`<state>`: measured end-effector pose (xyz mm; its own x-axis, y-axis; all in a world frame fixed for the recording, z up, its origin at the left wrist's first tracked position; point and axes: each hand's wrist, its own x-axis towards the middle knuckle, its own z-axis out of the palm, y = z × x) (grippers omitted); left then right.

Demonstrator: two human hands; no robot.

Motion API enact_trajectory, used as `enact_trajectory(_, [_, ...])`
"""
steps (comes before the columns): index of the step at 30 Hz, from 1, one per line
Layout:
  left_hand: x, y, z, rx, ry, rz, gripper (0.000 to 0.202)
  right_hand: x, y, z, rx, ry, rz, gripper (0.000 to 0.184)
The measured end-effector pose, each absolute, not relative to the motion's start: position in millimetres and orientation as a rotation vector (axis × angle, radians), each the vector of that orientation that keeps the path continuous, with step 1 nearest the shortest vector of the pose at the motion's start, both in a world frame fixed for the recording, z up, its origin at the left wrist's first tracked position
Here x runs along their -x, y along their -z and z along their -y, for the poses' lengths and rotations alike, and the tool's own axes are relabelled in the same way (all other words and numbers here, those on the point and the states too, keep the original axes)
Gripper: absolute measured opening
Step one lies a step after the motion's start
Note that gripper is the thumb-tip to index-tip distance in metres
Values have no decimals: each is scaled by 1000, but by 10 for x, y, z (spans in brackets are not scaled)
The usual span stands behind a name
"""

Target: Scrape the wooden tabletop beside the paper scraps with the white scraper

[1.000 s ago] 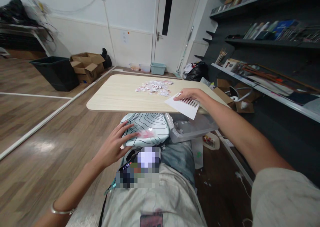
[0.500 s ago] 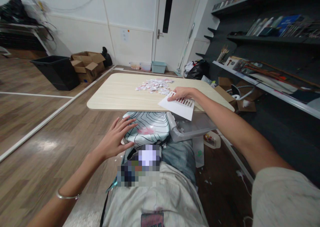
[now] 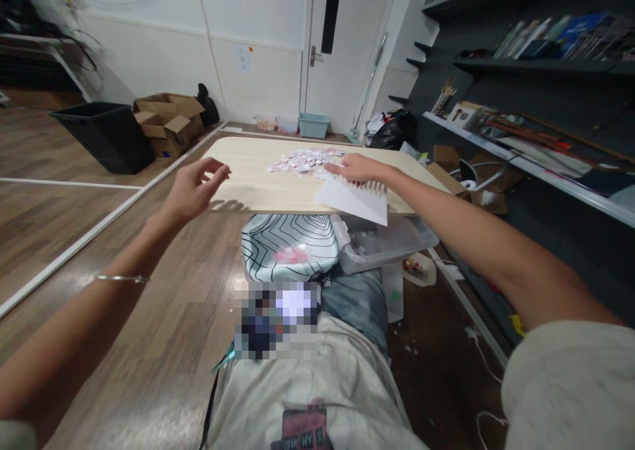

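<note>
A white sheet with a row of cut slots (image 3: 354, 200) is gripped by my right hand (image 3: 364, 169) above the table's near edge. Just beyond it lies a heap of small paper pieces (image 3: 305, 162), white with pink touches. My left hand (image 3: 193, 184) hovers over the left end of the pale table (image 3: 258, 195), holding nothing, its fingers loosely bent and thumb apart. Below the near edge, a white bag with black wavy lines (image 3: 285, 231) sits on my lap with pink and white bits on it. The fingers' ends on the sheet's far side are partly hidden.
A clear plastic box (image 3: 370, 259) with paper scraps sits under the table's right side. A small tray (image 3: 421, 269) of colourful bits is on the floor. A black bin (image 3: 106, 139) and cardboard box (image 3: 171, 119) stand at left, dark shelves (image 3: 526, 63) at right.
My left hand has risen from beside the patterned bag to over the table's left end, its fingers curling. My right hand has shifted slightly with the slotted sheet, still near the paper heap.
</note>
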<state>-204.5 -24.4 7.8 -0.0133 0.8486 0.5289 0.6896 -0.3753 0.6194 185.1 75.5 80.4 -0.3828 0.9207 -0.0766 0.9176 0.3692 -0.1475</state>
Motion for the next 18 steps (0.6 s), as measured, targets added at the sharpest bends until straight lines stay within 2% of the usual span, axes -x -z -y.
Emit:
enact_trajectory(2, [2138,-98,-83,-1967,-1164,-1670,48,-2001,-754,-794,1812,-120,2524,81])
enact_trajectory(4, [2206,-92,-351,-1839,-986,-1724,42,-2163,-667,-814,1894,39,2449,80])
enact_trajectory(7, [2243,-60,-572,-1689,-982,-1769,31,-2379,-503,-812,1980,177,2340,73])
enact_trajectory(14, [2305,-2,-561,-1648,-1061,-1694,28,-2589,-254,-835,1891,154,2195,49])
enact_trajectory(18, [2350,12,-529,-1740,-1084,-1642,29,-2625,-200,-885,1885,101,2060,51])
